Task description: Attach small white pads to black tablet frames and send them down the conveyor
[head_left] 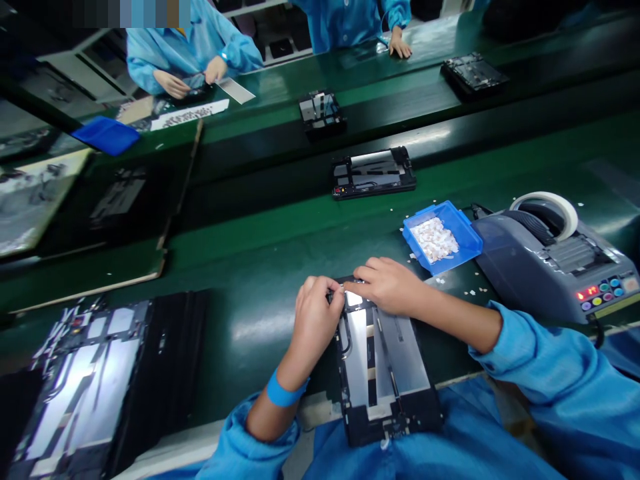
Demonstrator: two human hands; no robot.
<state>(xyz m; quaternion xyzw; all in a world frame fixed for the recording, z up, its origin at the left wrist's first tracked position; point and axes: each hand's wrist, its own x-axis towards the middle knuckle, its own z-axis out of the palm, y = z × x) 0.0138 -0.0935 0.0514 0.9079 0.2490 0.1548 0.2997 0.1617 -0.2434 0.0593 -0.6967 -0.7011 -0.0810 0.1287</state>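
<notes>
The open black tablet chassis with silver shielding plates (383, 370) lay at the near edge of the green workbench (250, 267), its near end overhanging toward the person's lap. Both hands met at its far end. The left hand (315, 320) was curled, thumb and forefinger pinching a small pale piece at the chassis's far left corner; what the piece was could not be told. The right hand (387, 285) lay flat, fingers pressing down just beside it. Good practice here, as a judgement, called for steady downward pressure while the pinch aligned the piece. The shallow blue plastic tray of small white pieces (465, 233) stood near the right hand, and the grey electric tape dispenser (550, 267) was just beside the tray.
</notes>
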